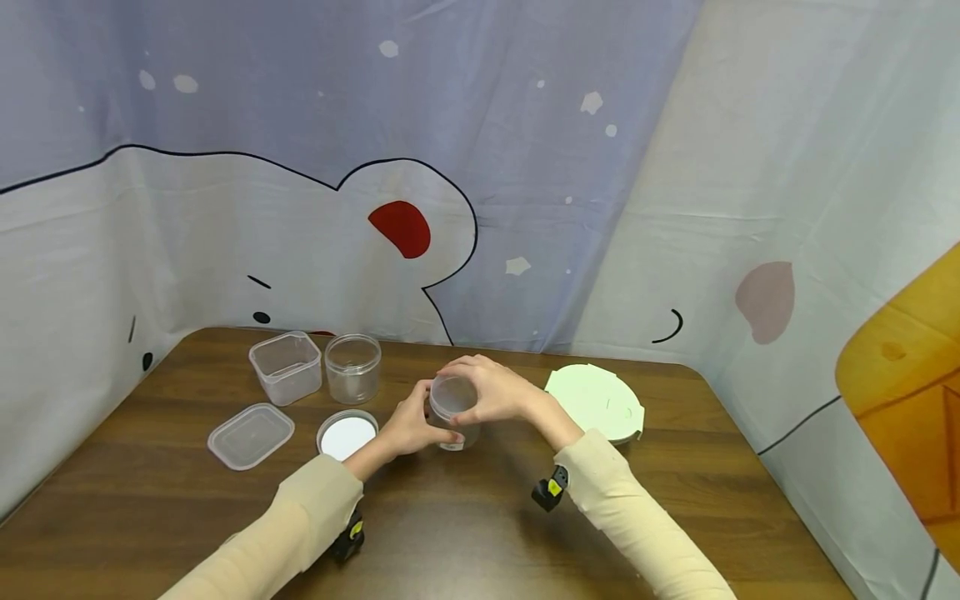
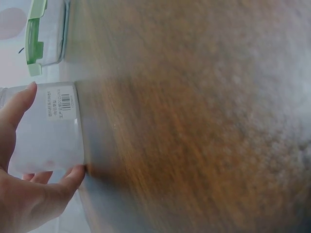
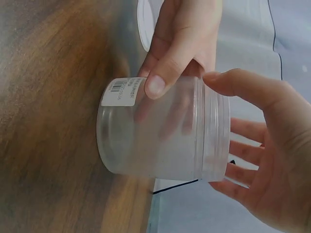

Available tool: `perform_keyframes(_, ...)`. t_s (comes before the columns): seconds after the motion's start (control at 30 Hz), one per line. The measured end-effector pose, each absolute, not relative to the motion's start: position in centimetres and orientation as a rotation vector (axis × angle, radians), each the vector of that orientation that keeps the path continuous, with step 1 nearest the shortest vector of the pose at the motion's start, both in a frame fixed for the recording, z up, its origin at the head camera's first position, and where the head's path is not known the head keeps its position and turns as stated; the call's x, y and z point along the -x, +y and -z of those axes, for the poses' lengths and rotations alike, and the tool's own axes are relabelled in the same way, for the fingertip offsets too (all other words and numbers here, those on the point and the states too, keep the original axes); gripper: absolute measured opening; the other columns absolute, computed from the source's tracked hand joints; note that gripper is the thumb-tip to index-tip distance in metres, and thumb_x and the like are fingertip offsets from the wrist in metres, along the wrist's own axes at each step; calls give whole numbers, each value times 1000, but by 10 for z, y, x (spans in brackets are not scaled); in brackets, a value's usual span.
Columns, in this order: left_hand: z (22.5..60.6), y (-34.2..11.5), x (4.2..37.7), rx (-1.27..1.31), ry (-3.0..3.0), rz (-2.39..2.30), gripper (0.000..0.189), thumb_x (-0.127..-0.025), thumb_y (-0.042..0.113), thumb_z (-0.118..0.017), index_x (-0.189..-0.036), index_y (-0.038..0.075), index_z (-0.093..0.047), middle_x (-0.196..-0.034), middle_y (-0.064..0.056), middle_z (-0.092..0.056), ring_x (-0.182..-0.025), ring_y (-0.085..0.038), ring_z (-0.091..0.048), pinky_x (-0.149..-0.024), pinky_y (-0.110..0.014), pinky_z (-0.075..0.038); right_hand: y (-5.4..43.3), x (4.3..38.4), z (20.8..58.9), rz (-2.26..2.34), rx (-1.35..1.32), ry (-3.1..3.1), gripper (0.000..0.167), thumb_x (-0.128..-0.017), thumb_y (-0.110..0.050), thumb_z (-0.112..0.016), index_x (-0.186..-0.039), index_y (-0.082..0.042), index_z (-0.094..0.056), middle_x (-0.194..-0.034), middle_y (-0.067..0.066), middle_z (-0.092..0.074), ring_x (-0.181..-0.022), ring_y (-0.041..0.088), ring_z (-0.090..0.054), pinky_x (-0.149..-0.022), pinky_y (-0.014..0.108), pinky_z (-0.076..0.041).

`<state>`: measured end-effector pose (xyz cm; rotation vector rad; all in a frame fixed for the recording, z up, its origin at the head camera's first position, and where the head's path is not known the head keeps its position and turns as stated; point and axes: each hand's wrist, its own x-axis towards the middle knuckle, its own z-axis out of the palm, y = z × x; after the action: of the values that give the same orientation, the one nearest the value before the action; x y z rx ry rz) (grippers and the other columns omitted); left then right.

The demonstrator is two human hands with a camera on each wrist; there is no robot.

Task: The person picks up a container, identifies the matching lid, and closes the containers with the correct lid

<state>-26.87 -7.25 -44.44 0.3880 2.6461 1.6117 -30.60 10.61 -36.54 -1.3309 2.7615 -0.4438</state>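
A clear round plastic jar [image 1: 453, 398] stands upright on the table between my two hands, a white barcode label [image 3: 119, 92] low on its side. My left hand [image 1: 411, 423] grips the jar's body from the left, thumb on the near side and fingers around the far side. From the right, my right hand [image 1: 491, 388] holds the jar's ribbed top band [image 3: 214, 141], with the thumb near and the fingers spread round the far side. In the right wrist view, the left thumb lies beside the label.
Left of the hands are a round silver-rimmed lid [image 1: 347, 435], a second clear jar [image 1: 353, 371], a rectangular plastic box [image 1: 288, 371] and its flat lid [image 1: 251, 437]. A container with a pale green clip lid [image 1: 596, 402] stands at right. A patterned curtain [image 1: 525, 208] hangs behind.
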Motion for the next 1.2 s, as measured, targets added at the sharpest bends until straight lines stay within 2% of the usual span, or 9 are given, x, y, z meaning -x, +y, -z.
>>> perform_keyframes(0.27,443,-73,268,-390,2604,-1643,88,-67,19,-87,-135,1,-35,-132,-20,-53,-114,-34,-60,-92,-45,-50,97,295,373,439,1066,3020,65,-70,-52,-78,-125,-22,-62,-120,0,-60,-104,17,-58,-76,33,-52)
perform_keyframes(0.47,443,-73,267,-380,2595,-1636,87,-69,19,-87,-136,2,-34,-131,-19,-54,-111,-32,-61,-88,-44,-51,89,285,380,387,941,3193,68,-71,-59,-74,-121,-15,-62,-115,5,-62,-100,24,-60,-75,39,-53)
perform_keyframes(0.53,443,-72,267,-374,2597,-1641,87,-68,19,-87,-135,2,-35,-130,-19,-54,-111,-32,-61,-87,-43,-52,88,283,381,354,922,3204,76,-70,-62,-73,-125,-12,-59,-119,7,-60,-104,26,-59,-80,41,-53)
perform_keyframes(0.67,442,-72,267,-366,2597,-1643,88,-67,19,-88,-136,2,-35,-131,-19,-54,-114,-33,-60,-89,-44,-51,89,286,376,390,936,3124,96,-68,-67,-72,-143,-14,-43,-139,8,-48,-122,27,-50,-93,45,-48)
perform_keyframes(0.77,442,-73,268,-376,2586,-1644,90,-68,19,-87,-137,1,-33,-134,-21,-52,-117,-36,-59,-92,-46,-50,92,292,369,430,1030,3001,100,-71,-62,-73,-150,-16,-32,-151,6,-37,-135,26,-40,-105,46,-41)
perform_keyframes(0.87,443,-74,268,-384,2583,-1638,90,-68,19,-87,-137,0,-33,-136,-22,-50,-117,-39,-58,-92,-47,-50,94,297,362,396,1174,2872,91,-75,-50,-74,-149,-15,-34,-153,5,-36,-140,24,-34,-110,45,-36)
perform_keyframes(1.03,443,-73,268,-383,2607,-1615,91,-68,20,-86,-138,-1,-32,-134,-24,-50,-117,-41,-58,-93,-48,-50,95,302,357,334,1310,2692,79,-76,-30,-72,-146,-12,-39,-152,7,-38,-141,26,-32,-108,44,-38)
perform_keyframes(1.2,441,-73,266,-380,2617,-1603,93,-68,21,-86,-139,-2,-30,-135,-25,-49,-118,-42,-57,-95,-48,-49,96,305,356,275,1322,2642,75,-77,-25,-70,-145,-11,-42,-151,8,-41,-140,26,-34,-105,43,-42)
